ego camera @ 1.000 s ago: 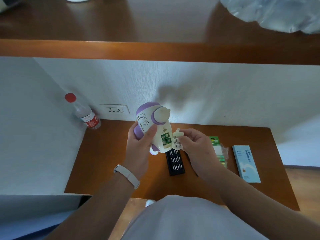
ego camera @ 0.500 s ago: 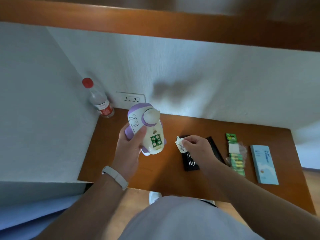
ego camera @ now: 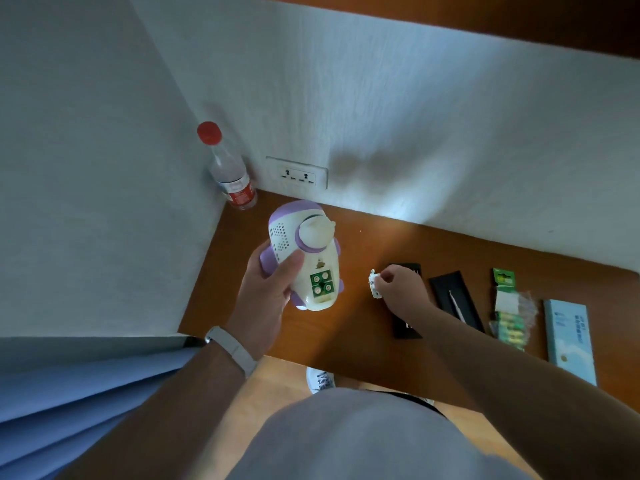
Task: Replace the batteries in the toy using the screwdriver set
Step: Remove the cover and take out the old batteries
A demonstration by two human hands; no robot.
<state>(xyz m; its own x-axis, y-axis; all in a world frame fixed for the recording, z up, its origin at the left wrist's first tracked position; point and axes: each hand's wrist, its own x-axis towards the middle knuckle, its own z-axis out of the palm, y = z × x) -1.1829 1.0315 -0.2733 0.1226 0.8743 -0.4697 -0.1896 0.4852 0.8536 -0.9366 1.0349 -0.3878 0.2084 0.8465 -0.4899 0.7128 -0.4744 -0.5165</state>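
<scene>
Desk (ego camera: pixel 360 337) corner: left hand (ego camera: pixel 266 299) grips toy (ego camera: pixel 313 261); right hand (ego camera: pixel 403 289) pinches cover (ego camera: pixel 373 286), apart.

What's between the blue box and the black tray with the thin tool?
A green battery pack, lying on the desk between black tray and blue box; the head view shows it.

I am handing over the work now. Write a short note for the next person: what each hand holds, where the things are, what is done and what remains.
Left hand grips the toy above the table. Its battery compartment is open, with four green batteries inside.
Right hand pinches the small white cover low over the table, beside the black bit case.
The screwdriver lies in the black tray; the new battery pack is to its right.
Done: cover off.
Left: put the cover down, swap the batteries, screw the cover back on.
</scene>
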